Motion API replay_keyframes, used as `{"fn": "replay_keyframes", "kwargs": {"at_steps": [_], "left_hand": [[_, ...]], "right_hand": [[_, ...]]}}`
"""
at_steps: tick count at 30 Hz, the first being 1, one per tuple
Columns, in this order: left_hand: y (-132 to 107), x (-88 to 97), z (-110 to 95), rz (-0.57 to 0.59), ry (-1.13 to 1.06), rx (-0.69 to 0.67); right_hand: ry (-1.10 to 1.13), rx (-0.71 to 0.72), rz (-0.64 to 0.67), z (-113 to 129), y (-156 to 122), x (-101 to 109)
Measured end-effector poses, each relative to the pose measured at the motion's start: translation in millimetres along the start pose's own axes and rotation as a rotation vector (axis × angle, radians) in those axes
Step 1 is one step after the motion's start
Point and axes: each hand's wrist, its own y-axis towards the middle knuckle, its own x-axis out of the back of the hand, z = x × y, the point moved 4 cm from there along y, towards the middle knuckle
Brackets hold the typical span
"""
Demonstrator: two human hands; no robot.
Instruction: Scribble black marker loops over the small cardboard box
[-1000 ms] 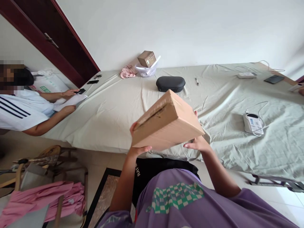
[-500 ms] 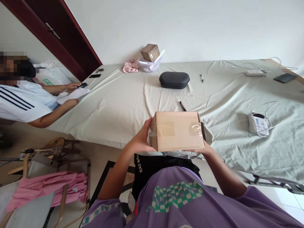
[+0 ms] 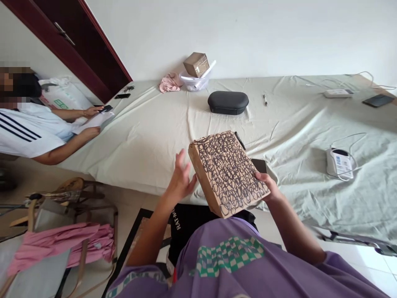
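Observation:
A cardboard box (image 3: 228,174) hangs tilted over the table's near edge, its upward face covered in black looping scribbles. My right hand (image 3: 268,186) grips its right corner, thumb on the scribbled face and the other fingers hidden beneath. Just off the box's left side, my left hand (image 3: 182,178) is open with its fingers spread, holding nothing. Beyond the box lies a black marker (image 3: 240,140), partly covered by it. A dark flat object (image 3: 259,165) shows on the table behind the box's right side.
On the cloth-covered table (image 3: 149,145) are a black case (image 3: 228,102), a pen (image 3: 265,100), a white device with a cable (image 3: 341,164) and a plastic basin (image 3: 195,82) bearing a small carton (image 3: 196,64). At the left sits another person (image 3: 58,132) holding papers. A chair (image 3: 83,248) holds pink cloth.
The box has turned from its plain taped side to the scribbled face and now tilts. My left hand has let go of it; my right hand still holds on.

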Motion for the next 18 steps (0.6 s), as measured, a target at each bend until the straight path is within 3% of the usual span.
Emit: {"fn": "replay_keyframes", "kwargs": {"at_steps": [2,4,6,12,15,18], "left_hand": [[-12.5,-7.8,9.5,-0.041,-0.277,0.213],[-25.9,-20.1,16.3,0.015,-0.522,0.386],[-34.9,-27.7,20.3,0.008,-0.563,0.465],[-33.8,-40.5,24.5,-0.002,-0.565,0.570],[-28.9,-38.9,12.7,-0.007,-0.460,0.535],[-24.4,-37.7,-5.1,0.109,-0.318,0.490]], "right_hand": [[-0.027,0.098,0.063,2.8,3.1,-2.8],[-0.146,0.205,0.132,2.9,5.2,-6.7],[-0.266,0.269,0.194,-0.8,6.7,-11.1],[-0.373,0.364,0.237,-6.6,5.3,-13.3],[-0.438,0.371,0.231,-5.2,4.7,-7.6],[-0.590,0.344,0.236,-8.8,9.1,-0.9]]}}
